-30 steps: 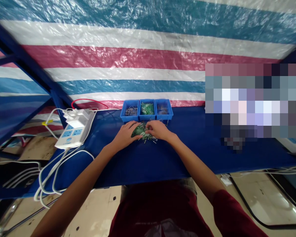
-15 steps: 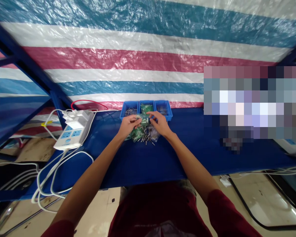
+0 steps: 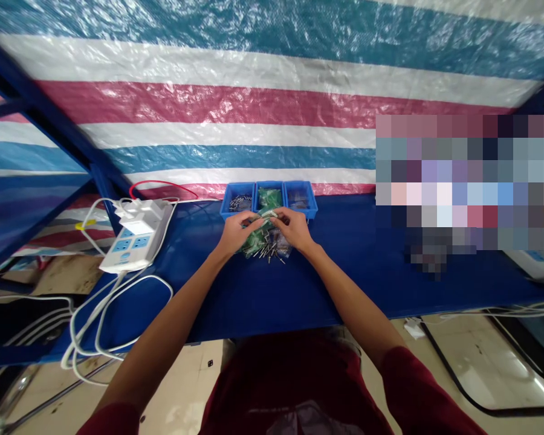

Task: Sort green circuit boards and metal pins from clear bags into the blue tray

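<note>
Between my two hands is a small clear plastic bag [image 3: 267, 214] with greenish contents. My left hand [image 3: 239, 231] pinches its left side, and my right hand [image 3: 294, 228] has closed fingers at its right side. Below the hands lies a pile of green packets [image 3: 254, 243] with thin metal pins [image 3: 270, 250] and clear packets [image 3: 283, 244] beside them. Just behind stand three joined blue bins: the left bin [image 3: 223, 209] holds metal pins, the middle bin [image 3: 269, 183] green packets, the right bin [image 3: 311, 205] clear packets.
A white power strip [image 3: 124, 261] with plugged-in adapters [image 3: 142, 216] sits at the left of the blue table [image 3: 272, 308]. White cables [image 3: 100, 332] loop over the front edge. A striped tarp [image 3: 236, 109] hangs behind. Part of the right side is blurred out.
My right hand's raised fingers have come down and in towards the left hand, onto the bag. The bag sits slightly lower between both hands. The bins and pile stay put.
</note>
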